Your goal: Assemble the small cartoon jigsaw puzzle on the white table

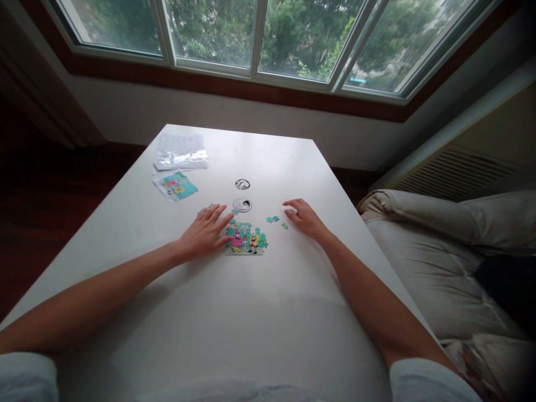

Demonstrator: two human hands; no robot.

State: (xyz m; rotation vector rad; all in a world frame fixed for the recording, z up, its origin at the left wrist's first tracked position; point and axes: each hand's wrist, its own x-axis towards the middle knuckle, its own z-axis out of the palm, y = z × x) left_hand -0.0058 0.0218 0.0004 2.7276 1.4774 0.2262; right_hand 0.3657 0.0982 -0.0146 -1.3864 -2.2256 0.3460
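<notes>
At the centre of the frame, a partly assembled jigsaw puzzle with a pink and a yellow cartoon figure lies on a white table. Left of it, the left hand is spread palm down, its fingers apart and its thumb at the puzzle's left edge; whether it presses on the puzzle, I cannot tell. A few small loose pieces lie by its fingertips. Right of centre, the right hand is loosely curled, its thumb and fingers apart with nothing visible between them. Near its fingertips are more loose green pieces. Above the puzzle, two round fittings show in the tabletop. Toward the upper left lie a clear plastic packet and, just below it, a colourful picture card.
</notes>
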